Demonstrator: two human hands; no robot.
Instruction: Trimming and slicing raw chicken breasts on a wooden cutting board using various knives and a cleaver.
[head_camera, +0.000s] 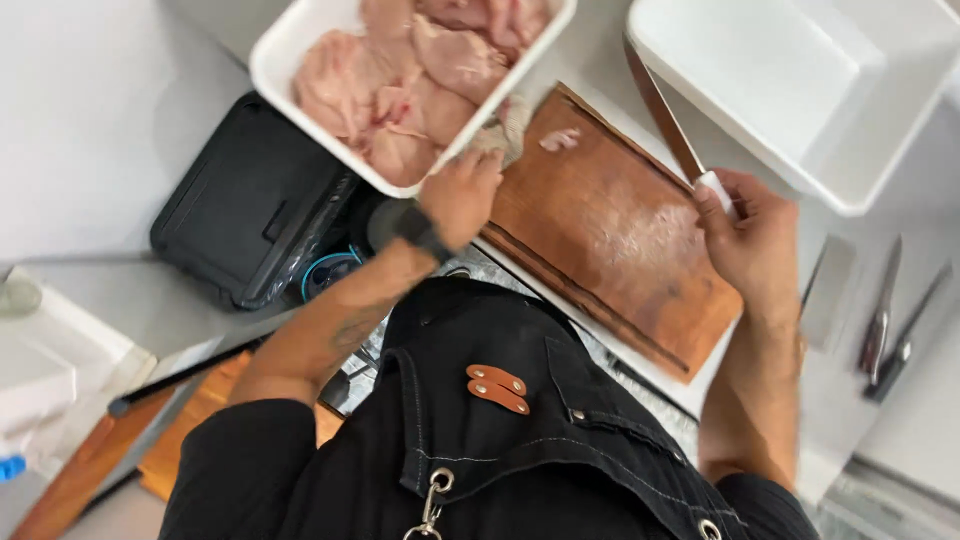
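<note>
My left hand (460, 195), with a black watch on the wrist, grips the near corner of a white tray (275, 60) filled with raw chicken pieces (410, 90). A crumpled cloth (508, 122) lies right beside its fingers. A wooden cutting board (610, 240) lies between my hands, with a small scrap of chicken (560, 139) at its far end. My right hand (752, 240) is closed around the white handle of a long knife (662, 115), whose blade points away from me along the board's right edge.
An empty white tray (850, 195) stands at the far right. Two knives (880, 320) and a flat metal blade (828, 290) lie on the counter to the right. A black case (250, 215) sits left of the board. Wooden boards (190, 425) rest lower left.
</note>
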